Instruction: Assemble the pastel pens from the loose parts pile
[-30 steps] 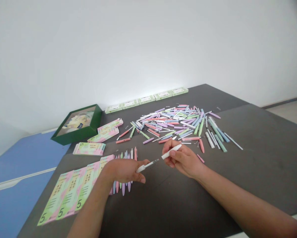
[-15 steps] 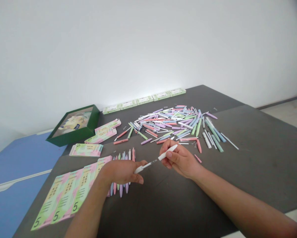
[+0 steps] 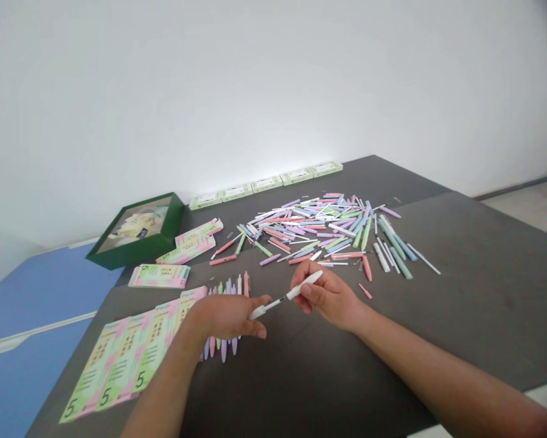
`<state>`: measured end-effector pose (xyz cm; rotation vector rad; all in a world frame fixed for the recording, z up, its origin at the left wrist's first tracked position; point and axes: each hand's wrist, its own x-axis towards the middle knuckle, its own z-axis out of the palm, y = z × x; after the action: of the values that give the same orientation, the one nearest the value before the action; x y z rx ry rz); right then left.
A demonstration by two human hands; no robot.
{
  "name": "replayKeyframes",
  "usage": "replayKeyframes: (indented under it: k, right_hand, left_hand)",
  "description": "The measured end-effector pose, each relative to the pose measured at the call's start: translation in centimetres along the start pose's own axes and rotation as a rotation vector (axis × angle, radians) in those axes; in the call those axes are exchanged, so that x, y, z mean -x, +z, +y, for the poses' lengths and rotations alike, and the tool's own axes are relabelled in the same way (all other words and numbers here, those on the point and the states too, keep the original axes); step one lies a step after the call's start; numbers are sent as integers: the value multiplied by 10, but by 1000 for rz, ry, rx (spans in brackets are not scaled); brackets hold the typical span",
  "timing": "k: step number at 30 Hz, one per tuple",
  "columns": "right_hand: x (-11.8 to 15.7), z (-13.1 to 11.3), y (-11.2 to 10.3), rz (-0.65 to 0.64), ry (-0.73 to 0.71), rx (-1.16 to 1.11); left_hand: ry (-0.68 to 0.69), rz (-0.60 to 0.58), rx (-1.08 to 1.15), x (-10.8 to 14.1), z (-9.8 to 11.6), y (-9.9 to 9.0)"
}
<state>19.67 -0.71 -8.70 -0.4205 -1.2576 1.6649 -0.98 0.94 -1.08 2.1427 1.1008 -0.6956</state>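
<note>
Plastic pen barrel (image 3: 304,286), slim and white, sits pinched between the fingers (image 3: 303,303) of the right hand (image 3: 330,302), its thin refill (image 3: 280,300) reaching toward a white tip piece (image 3: 258,312) clamped in the left hand (image 3: 225,317). The pieces stand slightly closer than a moment ago. Both hands, palms down, hover over the dark desk (image 3: 483,304), near loose pastel pens (image 3: 310,228).
</note>
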Motion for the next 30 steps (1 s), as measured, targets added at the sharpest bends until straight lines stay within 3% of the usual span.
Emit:
replayKeyframes:
  k: [16, 30]
  right_hand:
    - [1, 0, 2, -14, 40, 52]
    - [12, 3, 23, -33, -7, 448]
  left_hand:
    - [-36, 3, -61, -2, 4, 1]
    - [-47, 16, -47, -3, 6, 5]
